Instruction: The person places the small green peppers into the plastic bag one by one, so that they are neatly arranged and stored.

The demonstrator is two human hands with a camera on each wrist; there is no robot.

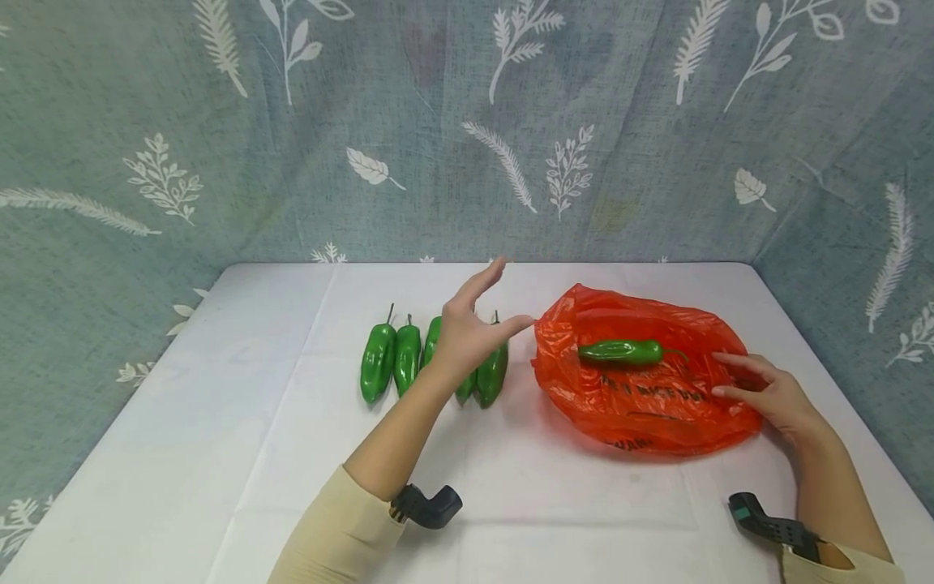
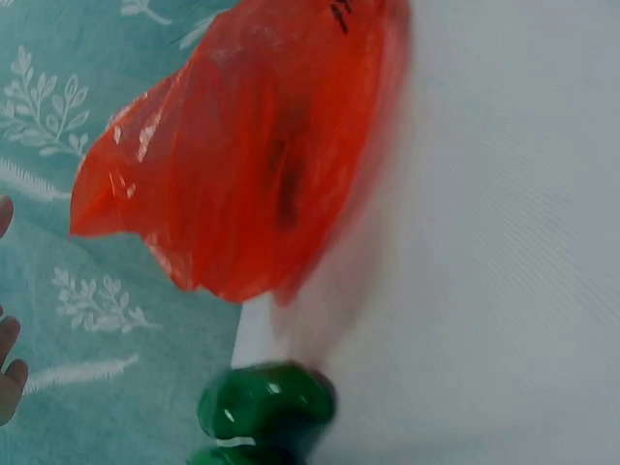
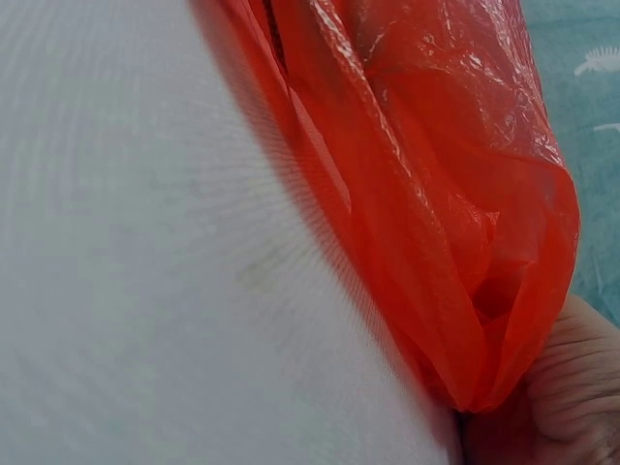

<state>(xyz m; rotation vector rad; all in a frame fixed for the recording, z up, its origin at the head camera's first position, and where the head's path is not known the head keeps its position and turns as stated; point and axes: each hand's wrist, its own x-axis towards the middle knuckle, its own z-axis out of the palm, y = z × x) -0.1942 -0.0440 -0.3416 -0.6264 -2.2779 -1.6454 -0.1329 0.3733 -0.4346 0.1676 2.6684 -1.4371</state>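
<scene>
A red plastic bag (image 1: 649,442) with dark printing spreads over the right part of the table. On its red film lies one green chili pepper (image 1: 620,351), stem to the right. My right hand (image 1: 777,397) touches the bag's right side, its thumb and finger stretched over the film with a gap between them. My left hand (image 1: 467,337) is spread in the air, thumb tip close to the bag's left rim, and holds nothing. Beneath it, partly hidden, several green chili peppers (image 1: 377,362) lie in a row, stems away from me. The left wrist view shows only my fingertips (image 2: 10,383).
A white cloth (image 1: 219,422) covers the table. Behind it and along both sides hangs a grey-green curtain (image 1: 423,162) with white leaf prints. On each wrist sits a black camera mount (image 1: 430,507).
</scene>
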